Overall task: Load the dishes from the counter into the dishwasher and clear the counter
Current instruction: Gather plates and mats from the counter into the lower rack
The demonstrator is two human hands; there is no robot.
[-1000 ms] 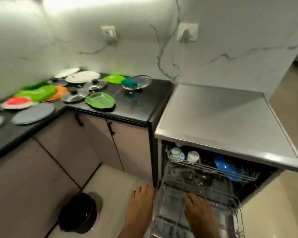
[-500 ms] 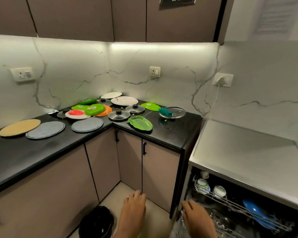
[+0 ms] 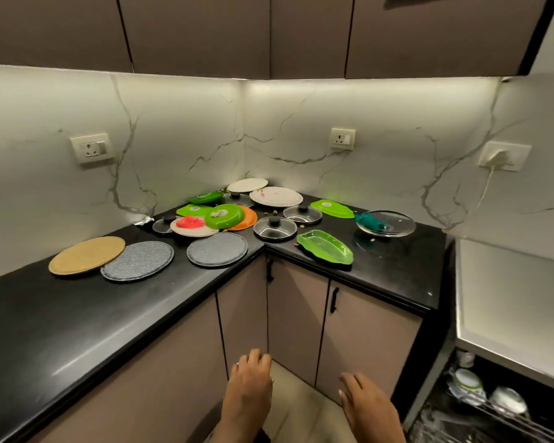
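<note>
Both hands hang empty below the counter (image 3: 77, 321), the left hand (image 3: 248, 386) and right hand (image 3: 367, 402) with fingers loosely spread. The dishes crowd the counter's inner corner: a leaf-shaped green dish (image 3: 325, 251) by the front edge. The dishwasher (image 3: 493, 407) stands open beyond the counter's right end.

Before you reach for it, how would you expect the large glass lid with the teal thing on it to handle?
The large glass lid looks clear and thin, so probably fragile and slippery. It lies flat on the black counter, so its edge may be hard to get under. The teal thing sits loose on top and could slide off if tilted.
</note>
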